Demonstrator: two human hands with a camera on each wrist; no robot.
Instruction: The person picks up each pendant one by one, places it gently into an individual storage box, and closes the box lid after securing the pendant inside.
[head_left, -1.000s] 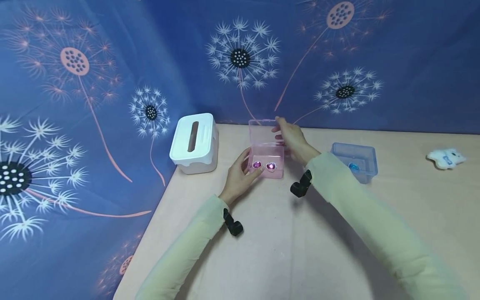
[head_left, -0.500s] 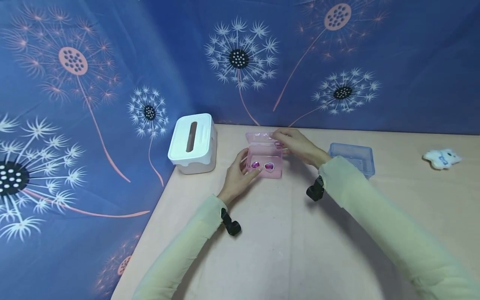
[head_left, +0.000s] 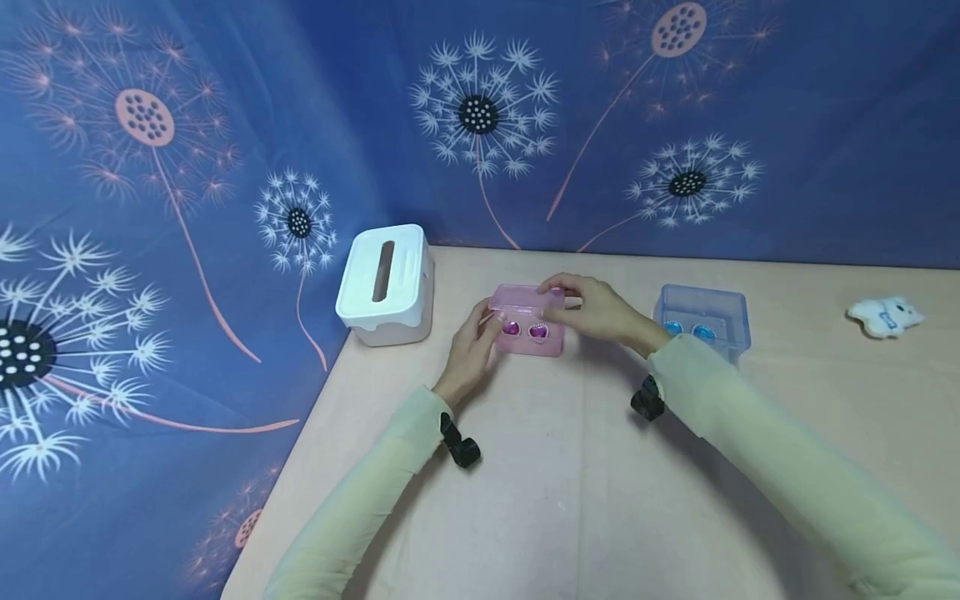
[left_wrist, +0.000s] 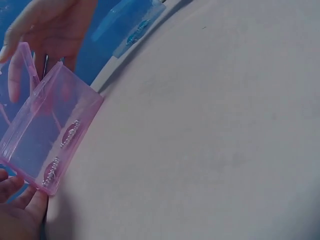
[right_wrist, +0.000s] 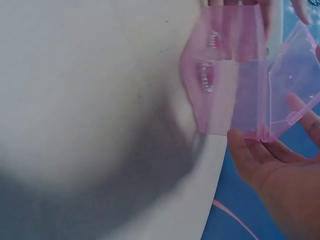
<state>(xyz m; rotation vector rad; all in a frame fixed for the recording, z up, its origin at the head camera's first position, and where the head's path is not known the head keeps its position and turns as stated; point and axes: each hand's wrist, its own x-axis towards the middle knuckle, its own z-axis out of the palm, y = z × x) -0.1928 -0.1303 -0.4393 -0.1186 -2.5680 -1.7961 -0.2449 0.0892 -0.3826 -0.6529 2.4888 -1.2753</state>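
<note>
A clear pink plastic box [head_left: 553, 343] sits near the table's back edge with its hinged lid [head_left: 513, 296] partly lowered. Two magenta gems [head_left: 538, 332] with pale beaded rims lie inside toward the front. My left hand [head_left: 468, 354] holds the box's left side, thumb by the upper rim; in the left wrist view its fingertips [left_wrist: 37, 200] meet the box's end. From the right, my right hand [head_left: 603, 310] holds the lid, its index finger along the lid's top edge. The right wrist view has the lid [right_wrist: 295, 75] angled away from the body, with fingers around its corner.
A blue clear box [head_left: 723, 312] with two blue gems [head_left: 703, 332] stands to the right, partly behind my right sleeve. At the left is a white tissue box [head_left: 390, 292] with a slotted top. A small white animal-shaped object [head_left: 885, 317] lies far right. Patterned blue cloth [head_left: 480, 208] hangs behind.
The pink lid has swung down from upright toward the front, and my right hand has come down with it. My left thumb has shifted up from the box's front. My right sleeve has moved right.
</note>
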